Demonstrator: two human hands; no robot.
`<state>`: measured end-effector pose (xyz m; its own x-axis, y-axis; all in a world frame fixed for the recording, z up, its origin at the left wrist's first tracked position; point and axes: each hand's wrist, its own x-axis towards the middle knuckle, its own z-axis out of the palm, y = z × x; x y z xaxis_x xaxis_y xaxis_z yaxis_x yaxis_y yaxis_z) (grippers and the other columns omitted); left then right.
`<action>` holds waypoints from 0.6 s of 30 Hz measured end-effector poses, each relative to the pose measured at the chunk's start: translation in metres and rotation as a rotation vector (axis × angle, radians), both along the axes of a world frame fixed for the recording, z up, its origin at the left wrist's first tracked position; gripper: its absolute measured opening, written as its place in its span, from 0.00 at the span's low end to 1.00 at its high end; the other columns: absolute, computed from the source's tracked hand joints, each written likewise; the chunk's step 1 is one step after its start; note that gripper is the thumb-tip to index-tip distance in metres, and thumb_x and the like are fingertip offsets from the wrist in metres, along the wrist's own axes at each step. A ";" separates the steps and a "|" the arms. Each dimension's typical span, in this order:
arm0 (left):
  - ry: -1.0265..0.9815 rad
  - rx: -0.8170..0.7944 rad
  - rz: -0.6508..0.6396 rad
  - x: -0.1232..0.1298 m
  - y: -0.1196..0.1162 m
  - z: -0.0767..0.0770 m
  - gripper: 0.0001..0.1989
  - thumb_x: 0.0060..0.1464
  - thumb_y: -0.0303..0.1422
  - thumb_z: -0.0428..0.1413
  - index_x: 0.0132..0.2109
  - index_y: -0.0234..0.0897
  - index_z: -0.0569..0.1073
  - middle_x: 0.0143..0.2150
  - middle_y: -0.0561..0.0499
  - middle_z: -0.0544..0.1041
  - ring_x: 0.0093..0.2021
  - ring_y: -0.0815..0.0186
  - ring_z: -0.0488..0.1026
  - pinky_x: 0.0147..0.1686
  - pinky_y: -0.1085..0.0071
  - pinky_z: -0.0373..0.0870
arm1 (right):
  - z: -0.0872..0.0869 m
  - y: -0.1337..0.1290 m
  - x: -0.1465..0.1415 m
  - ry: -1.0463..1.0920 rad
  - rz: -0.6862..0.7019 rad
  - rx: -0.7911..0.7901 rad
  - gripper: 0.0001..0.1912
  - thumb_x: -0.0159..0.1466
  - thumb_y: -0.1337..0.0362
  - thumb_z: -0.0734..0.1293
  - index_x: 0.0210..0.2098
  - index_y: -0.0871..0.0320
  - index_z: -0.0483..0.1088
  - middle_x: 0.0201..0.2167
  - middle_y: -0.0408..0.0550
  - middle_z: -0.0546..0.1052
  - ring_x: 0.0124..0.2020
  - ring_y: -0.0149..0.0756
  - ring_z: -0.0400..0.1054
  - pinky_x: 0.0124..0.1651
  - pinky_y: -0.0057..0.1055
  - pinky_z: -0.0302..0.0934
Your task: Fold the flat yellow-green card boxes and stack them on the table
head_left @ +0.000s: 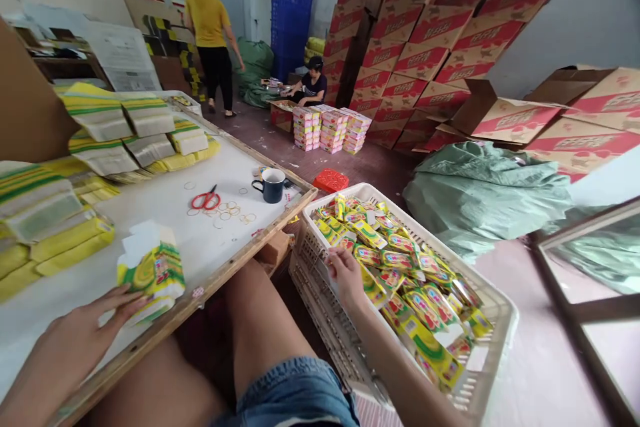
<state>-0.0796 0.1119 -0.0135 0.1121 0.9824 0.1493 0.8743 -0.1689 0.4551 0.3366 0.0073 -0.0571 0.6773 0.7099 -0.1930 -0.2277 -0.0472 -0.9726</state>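
Observation:
On the white table (pixel 227 180), near its front edge, a small stack of yellow-green cartons (pixel 159 273) has white flaps standing up. My left hand (pixel 95 327) rests against the stack's near side, thumb and fingers on the cartons. Over the left rim of a white plastic basket (pixel 503 340), my right hand (pixel 345 270) is closed, its fingertips pressed together; anything between them is too small to make out. The basket is filled with yellow-green cartons (pixel 423 307), lying loosely beside and beyond my right hand.
Red scissors (pixel 205 201), rubber bands (pixel 230 210) and a dark mug (pixel 273 185) lie or stand on the table, with bundled cartons (pixel 100 157) at left. Beyond are a walking person (pixel 210 27), a seated person (pixel 314 83), stacked boxes (pixel 415 47) and green sacks (pixel 485 193).

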 end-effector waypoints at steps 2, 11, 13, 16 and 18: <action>0.128 0.044 0.103 0.014 -0.017 0.019 0.16 0.58 0.42 0.51 0.40 0.40 0.80 0.38 0.50 0.84 0.40 0.46 0.80 0.41 0.51 0.74 | 0.010 0.007 -0.048 0.059 0.150 0.059 0.18 0.58 0.51 0.70 0.35 0.61 0.70 0.21 0.38 0.71 0.15 0.23 0.55 0.17 0.21 0.49; -0.254 0.394 -0.655 0.099 -0.110 0.006 0.19 0.55 0.22 0.53 0.50 0.46 0.77 0.52 0.53 0.80 0.57 0.56 0.72 0.62 0.59 0.62 | 0.045 0.002 -0.139 0.253 0.648 0.093 0.21 0.51 0.48 0.74 0.24 0.61 0.71 0.15 0.37 0.66 0.14 0.21 0.49 0.18 0.22 0.41; -0.522 0.253 -0.451 0.110 -0.116 0.002 0.18 0.56 0.28 0.55 0.53 0.47 0.75 0.58 0.51 0.76 0.60 0.55 0.69 0.62 0.59 0.63 | 0.040 -0.003 -0.134 0.243 0.628 0.081 0.21 0.50 0.48 0.75 0.24 0.61 0.70 0.15 0.35 0.65 0.15 0.20 0.45 0.19 0.23 0.36; -0.978 -0.099 -0.082 0.119 -0.114 0.001 0.25 0.56 0.40 0.57 0.60 0.46 0.68 0.63 0.48 0.69 0.63 0.53 0.65 0.61 0.58 0.65 | 0.030 -0.012 -0.131 0.244 0.634 0.063 0.22 0.48 0.48 0.75 0.28 0.60 0.70 0.16 0.36 0.67 0.15 0.20 0.45 0.19 0.23 0.36; -1.224 -0.400 -0.037 0.122 -0.111 0.002 0.26 0.54 0.46 0.57 0.59 0.44 0.70 0.60 0.46 0.73 0.60 0.51 0.68 0.57 0.58 0.69 | 0.025 -0.017 -0.135 0.260 0.645 0.059 0.24 0.47 0.47 0.76 0.30 0.58 0.68 0.18 0.36 0.69 0.15 0.21 0.47 0.19 0.22 0.38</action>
